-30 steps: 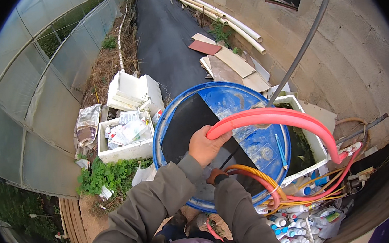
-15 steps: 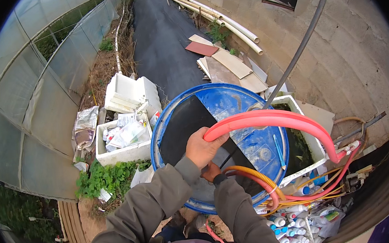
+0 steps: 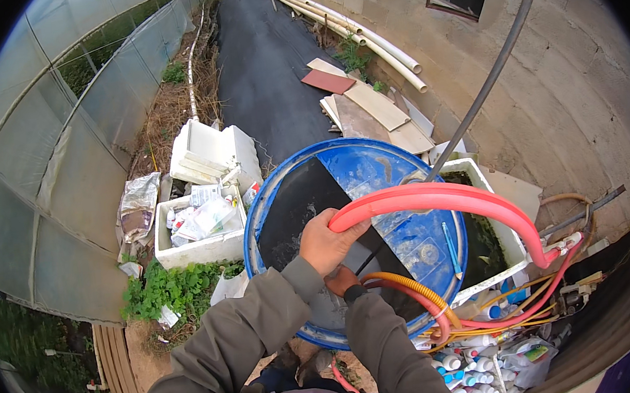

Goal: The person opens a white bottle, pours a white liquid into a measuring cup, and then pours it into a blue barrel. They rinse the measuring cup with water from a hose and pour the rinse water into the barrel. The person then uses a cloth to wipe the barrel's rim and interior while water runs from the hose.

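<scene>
My left hand (image 3: 327, 241) is closed around the end part of a thick pink hose (image 3: 426, 195). The hose arches to the right over a round blue barrel (image 3: 251, 261). Just below, my right hand (image 3: 341, 280) is wrapped around a thin dark rod (image 3: 368, 259) that slants over the barrel's opening. A long grey pole (image 3: 483, 83) rises beyond the hose; whether it joins the rod I cannot tell. Dark liquid (image 3: 293, 206) shows in the uncovered part of the barrel. An orange ribbed hose (image 3: 409, 285) curves over the near rim. The left hand hides the pink hose's mouth.
A foam box of packages and bottles (image 3: 205, 250) stands left. Beside the barrel at right is a white tub (image 3: 516, 248) of greenish water. Several bottles (image 3: 472, 379) and yellow hoses lie near right. Boards (image 3: 374, 106) and pale pipes (image 3: 384, 47) lie along the wall.
Pale flecks or ripples now show on the dark liquid near my left hand. The grey pole's top has shifted slightly right. Both hands keep their grip.
</scene>
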{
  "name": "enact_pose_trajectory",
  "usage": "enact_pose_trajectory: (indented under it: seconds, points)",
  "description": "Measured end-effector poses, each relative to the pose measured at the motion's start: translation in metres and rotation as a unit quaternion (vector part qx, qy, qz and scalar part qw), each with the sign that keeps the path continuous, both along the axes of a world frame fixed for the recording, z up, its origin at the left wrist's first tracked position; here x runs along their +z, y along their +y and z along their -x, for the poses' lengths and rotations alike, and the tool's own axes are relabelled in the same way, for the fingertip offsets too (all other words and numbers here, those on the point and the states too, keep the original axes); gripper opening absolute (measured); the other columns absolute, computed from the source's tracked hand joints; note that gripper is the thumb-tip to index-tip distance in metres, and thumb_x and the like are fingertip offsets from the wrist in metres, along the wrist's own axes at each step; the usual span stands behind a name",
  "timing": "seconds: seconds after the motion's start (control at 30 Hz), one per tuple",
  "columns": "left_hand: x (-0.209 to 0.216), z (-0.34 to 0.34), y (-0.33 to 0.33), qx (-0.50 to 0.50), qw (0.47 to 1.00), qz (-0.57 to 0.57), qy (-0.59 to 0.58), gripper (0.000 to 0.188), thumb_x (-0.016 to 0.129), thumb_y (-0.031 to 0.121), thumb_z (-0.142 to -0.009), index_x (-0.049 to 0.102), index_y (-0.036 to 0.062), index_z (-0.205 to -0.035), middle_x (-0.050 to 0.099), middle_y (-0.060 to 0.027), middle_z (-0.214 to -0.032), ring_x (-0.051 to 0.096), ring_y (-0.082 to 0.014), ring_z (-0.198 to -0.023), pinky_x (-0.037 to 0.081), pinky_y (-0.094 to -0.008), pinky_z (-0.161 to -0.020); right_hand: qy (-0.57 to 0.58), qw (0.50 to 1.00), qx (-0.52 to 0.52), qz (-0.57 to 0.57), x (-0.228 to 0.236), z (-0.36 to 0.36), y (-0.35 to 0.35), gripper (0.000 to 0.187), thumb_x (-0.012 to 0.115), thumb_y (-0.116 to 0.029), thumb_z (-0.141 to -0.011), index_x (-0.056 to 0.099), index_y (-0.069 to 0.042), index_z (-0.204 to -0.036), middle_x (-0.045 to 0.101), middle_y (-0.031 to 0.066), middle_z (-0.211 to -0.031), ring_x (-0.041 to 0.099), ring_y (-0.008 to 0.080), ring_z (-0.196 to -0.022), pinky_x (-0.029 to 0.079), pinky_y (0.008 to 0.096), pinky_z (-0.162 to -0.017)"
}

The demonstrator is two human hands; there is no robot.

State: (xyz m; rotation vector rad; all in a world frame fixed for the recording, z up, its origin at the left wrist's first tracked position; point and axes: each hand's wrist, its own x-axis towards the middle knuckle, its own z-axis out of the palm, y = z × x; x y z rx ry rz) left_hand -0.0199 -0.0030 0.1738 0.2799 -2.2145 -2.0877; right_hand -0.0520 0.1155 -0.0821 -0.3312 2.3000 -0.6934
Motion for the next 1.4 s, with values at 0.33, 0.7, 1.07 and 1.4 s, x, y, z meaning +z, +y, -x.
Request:
enact_pose_trajectory:
  seconds: [0.33,0.7,1.07,1.4]
  points:
    - [-0.004,0.002,-0.002,-0.005,1.0,-0.013,0.025,0.035,0.08,0.031,-0.09,0.064,0.0022,-0.101,0.06,-0.0025,-0.071,0.054,-0.0098,-0.048,0.04,-0.0278,-0.042,0.01,0.998,-0.012,-0.054,0.005,-0.001,0.004,0.065,0.075,-0.042,-0.078,0.064,0.005,-0.122,0.065,0.0294,-0.122,0.063,0.0406,-0.118,0.049,0.044,-0.1]
    - [0.005,-0.002,0.002,-0.011,1.0,-0.002,-0.022,0.044,0.081,0.043,-0.086,0.069,0.002,-0.098,0.068,-0.007,-0.086,0.062,-0.0143,-0.078,0.05,-0.0324,-0.071,0.115,0.975,-0.017,0.189,-0.01,-0.008,-0.005,0.056,0.071,-0.027,-0.079,0.062,-0.003,-0.129,0.066,0.0229,-0.126,0.061,0.039,-0.12,0.048,0.0421,-0.101]
    - [0.003,0.0,0.001,-0.007,1.0,-0.02,-0.007,0.046,0.081,0.044,-0.085,0.069,0.0014,-0.098,0.067,-0.0063,-0.084,0.06,-0.0137,-0.075,0.049,-0.0318,-0.069,0.061,0.987,-0.041,0.144,-0.023,0.003,0.0,0.07,0.071,-0.016,-0.083,0.042,-0.002,-0.145,0.06,0.0211,-0.136,0.054,0.0353,-0.131,0.042,0.0391,-0.108]
    - [-0.004,0.001,0.004,-0.013,0.999,-0.031,-0.01,0.039,0.079,0.036,-0.09,0.063,0.0024,-0.102,0.058,-0.0013,-0.073,0.058,-0.0105,-0.052,0.044,-0.0273,-0.043,0.019,0.985,-0.11,0.129,-0.028,-0.005,-0.003,0.089,0.075,-0.024,-0.076,0.031,0.008,-0.146,0.059,0.0202,-0.136,0.053,0.0336,-0.133,0.044,0.0389,-0.107]
